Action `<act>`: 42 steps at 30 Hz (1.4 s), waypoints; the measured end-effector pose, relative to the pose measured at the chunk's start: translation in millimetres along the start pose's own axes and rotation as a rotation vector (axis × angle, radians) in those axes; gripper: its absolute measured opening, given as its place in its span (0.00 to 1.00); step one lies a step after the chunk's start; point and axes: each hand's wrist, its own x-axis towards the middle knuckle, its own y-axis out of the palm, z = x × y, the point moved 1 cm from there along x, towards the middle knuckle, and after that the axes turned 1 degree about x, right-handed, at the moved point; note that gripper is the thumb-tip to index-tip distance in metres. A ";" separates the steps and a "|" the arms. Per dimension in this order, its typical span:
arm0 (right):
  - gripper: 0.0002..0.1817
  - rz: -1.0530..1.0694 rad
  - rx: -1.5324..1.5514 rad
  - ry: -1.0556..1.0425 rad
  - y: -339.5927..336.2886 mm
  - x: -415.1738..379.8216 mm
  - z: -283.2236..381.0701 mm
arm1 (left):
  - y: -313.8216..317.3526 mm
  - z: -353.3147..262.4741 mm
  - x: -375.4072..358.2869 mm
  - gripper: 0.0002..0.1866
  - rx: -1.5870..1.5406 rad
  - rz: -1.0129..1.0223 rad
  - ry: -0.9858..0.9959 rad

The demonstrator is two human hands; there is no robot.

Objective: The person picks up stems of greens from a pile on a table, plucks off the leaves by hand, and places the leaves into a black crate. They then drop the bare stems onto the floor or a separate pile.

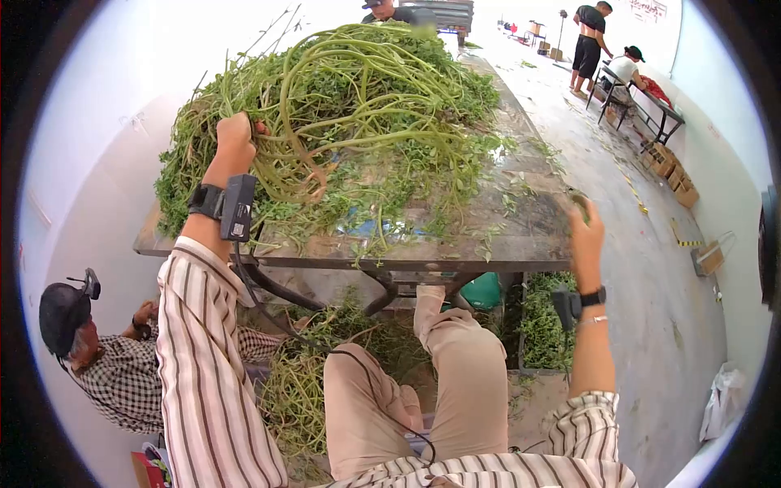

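Note:
A big heap of green leafy stems (350, 106) covers the far part of a worn table (488, 252). My left hand (236, 140) reaches into the heap's left side with its fingers closed around some long stems. My right hand (584, 232) is raised over the table's right front corner, pinching a small green piece (579, 202) between its fingers. Both wrists wear black bands with a small device. My knees in beige trousers (455, 366) are under the table edge.
A person in a checked shirt and dark cap (89, 350) sits low at my left. Cut greens lie under the table, with a crate of greens (543, 325). Other people and a bench (643, 98) are at the far right, beside cardboard boxes (675, 175).

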 end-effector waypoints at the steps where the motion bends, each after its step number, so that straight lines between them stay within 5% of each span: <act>1: 0.16 -0.067 -0.009 0.042 -17.2 -2.6 -21.4 | 0.5 -2.9 -2.5 0.09 0.037 -0.007 0.013; 9: 0.14 -0.224 -0.268 0.156 -116.6 -40.1 -170.6 | -24.7 32.2 59.2 0.09 0.153 -0.034 -0.044; 13: 0.16 -0.288 -0.404 0.154 -130.3 -53.5 -173.8 | -20.5 27.3 57.1 0.12 0.153 0.018 -0.059; 15: 0.17 -0.295 -0.410 0.185 -136.2 -59.2 -172.7 | -21.4 24.4 58.9 0.15 0.290 -0.144 -0.022; 19: 0.20 -0.151 -0.518 0.218 -143.6 -62.3 -185.4 | -14.0 24.9 41.5 0.19 0.237 -0.053 0.029; 21: 0.24 -0.031 -0.423 0.329 -146.4 -66.9 -214.2 | -34.0 37.9 88.6 0.20 0.670 -0.051 0.145; 25: 0.25 -0.039 -0.693 0.086 -138.4 -57.3 -216.8 | 0.3 18.2 10.8 0.17 0.391 -0.012 0.161; 32: 0.14 0.097 -0.103 -0.199 -27.3 -16.0 41.5 | 15.5 15.6 -8.3 0.14 0.096 0.014 0.074; 36: 0.13 0.302 -0.115 -0.745 59.6 -15.7 146.8 | 20.7 8.2 -26.6 0.12 0.110 0.044 0.044; 40: 0.18 0.226 -0.023 -1.091 161.2 -18.5 199.0 | 19.6 4.0 -36.6 0.12 0.111 0.058 0.060; 42: 0.19 0.222 -0.039 -1.058 200.4 -19.3 211.7 | 14.6 4.6 -32.2 0.11 0.110 0.078 0.063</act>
